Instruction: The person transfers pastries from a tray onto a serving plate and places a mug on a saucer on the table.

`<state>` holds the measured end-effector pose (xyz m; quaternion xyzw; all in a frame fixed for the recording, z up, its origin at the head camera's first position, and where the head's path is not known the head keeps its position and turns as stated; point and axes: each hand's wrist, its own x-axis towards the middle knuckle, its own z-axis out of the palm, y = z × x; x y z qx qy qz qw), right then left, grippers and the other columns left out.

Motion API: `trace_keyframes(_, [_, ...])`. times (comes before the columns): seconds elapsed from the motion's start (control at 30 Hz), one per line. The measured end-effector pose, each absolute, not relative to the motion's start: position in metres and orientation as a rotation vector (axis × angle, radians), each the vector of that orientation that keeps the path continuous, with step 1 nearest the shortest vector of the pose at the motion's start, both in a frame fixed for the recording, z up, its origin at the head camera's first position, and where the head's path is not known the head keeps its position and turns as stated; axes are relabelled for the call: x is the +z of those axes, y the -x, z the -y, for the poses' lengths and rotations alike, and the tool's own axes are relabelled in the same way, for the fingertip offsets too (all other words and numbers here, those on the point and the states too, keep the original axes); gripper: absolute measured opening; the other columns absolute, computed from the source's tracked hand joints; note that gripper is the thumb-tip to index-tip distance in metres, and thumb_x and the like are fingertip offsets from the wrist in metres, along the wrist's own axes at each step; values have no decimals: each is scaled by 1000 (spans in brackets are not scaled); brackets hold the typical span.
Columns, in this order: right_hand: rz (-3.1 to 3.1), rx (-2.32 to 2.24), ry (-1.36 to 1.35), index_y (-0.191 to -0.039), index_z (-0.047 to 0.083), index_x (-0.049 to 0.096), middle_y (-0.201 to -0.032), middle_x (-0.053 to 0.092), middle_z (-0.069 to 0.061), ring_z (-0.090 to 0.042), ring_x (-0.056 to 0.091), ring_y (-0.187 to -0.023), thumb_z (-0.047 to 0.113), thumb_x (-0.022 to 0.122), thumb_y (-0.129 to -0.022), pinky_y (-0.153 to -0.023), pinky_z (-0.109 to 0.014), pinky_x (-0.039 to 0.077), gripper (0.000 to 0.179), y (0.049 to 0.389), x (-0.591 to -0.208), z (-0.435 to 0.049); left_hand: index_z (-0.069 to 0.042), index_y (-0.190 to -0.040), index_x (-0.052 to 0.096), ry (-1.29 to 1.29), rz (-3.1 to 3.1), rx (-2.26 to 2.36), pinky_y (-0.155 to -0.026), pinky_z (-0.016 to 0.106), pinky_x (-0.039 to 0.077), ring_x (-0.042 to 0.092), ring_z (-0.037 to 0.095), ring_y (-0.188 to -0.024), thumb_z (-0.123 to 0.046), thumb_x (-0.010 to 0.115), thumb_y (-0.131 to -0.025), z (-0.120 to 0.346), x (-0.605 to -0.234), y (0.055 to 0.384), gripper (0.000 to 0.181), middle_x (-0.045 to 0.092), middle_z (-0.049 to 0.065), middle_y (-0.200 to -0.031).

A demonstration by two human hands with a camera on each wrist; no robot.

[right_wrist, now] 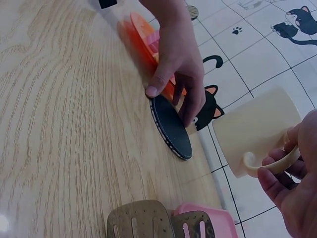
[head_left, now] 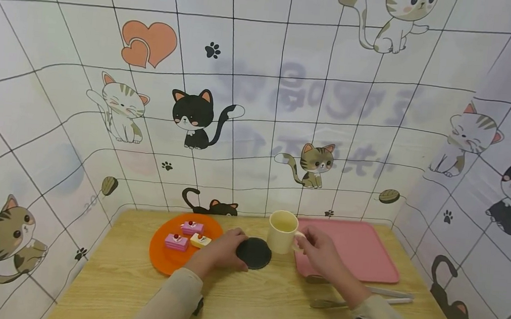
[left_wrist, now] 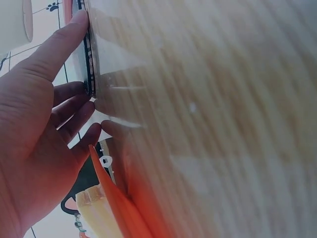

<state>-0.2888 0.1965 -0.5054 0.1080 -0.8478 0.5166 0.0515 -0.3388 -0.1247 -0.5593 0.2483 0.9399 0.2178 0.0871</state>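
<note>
A flat round black coaster (head_left: 254,253) lies on the wooden table. My left hand (head_left: 227,251) holds it by its left side, the thumb on the near edge and the fingers on the far edge, as the right wrist view shows. A pale yellow mug (head_left: 282,235) stands out just to the coaster's right. With my right hand (head_left: 320,249) I grip the mug by its handle (right_wrist: 272,166), fingers curled through and round it. In the right wrist view the mug is upright relative to the hand, its wall overlapping the tiled backdrop.
Left of the coaster is an orange plate (head_left: 159,255) with pink and yellow toy cake slices (head_left: 177,242). A pink tray (head_left: 352,249) lies at the back right. Slotted turners (right_wrist: 138,218) lie in front of it, partly under my right forearm. A cat-patterned wall (head_left: 251,154) encloses the table.
</note>
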Motion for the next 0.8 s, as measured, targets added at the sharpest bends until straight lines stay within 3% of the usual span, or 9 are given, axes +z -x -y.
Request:
trace_keyframes(0.43, [2559,1660,-439,-99,7,67,-89,69,-10,-30,66,-83,15,72,-109,-72,-27,57,14,300,-525,-178,-11,-146,67,-723,-2785,720,-119,47,51,57,24,-128,-45,102,-79,126,-561,342,83,61,6,-143])
trace_keyframes(0.8, [2584,1667,-567,-103,12,70,-93,70,-6,-35,68,-89,23,71,-111,-78,-34,62,14,309,-538,-165,-11,-147,65,-748,-2795,738,-121,48,49,56,24,-131,-48,102,-78,128,-570,347,87,60,4,-143])
